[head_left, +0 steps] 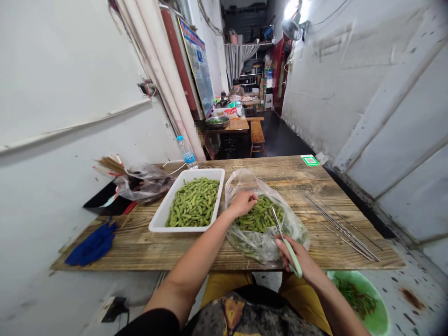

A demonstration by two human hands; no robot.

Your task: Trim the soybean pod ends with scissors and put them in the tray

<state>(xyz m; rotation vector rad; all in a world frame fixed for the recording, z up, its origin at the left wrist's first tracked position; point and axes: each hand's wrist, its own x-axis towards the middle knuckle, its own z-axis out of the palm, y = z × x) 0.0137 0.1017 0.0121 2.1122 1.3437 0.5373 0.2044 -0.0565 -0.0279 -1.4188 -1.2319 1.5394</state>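
A clear plastic bag point(296, 228) of green edamame pods point(257, 217) lies open on the wooden table point(315, 186) in front of me. My left hand point(242, 202) reaches into the bag with its fingers curled down among the pods. My right hand point(297, 259) is at the table's near edge, closed round green-handled scissors point(285, 240) whose blades point up over the bag. Left of the bag, a white rectangular tray point(159, 219) holds a heap of pods.
Several thin metal skewers point(336, 221) lie on the table's right. A water bottle point(186, 152), a bag with bamboo sticks point(140, 179) and a blue cloth point(93, 245) sit left. A green basin point(376, 312) stands below right. A person sits far down the aisle.
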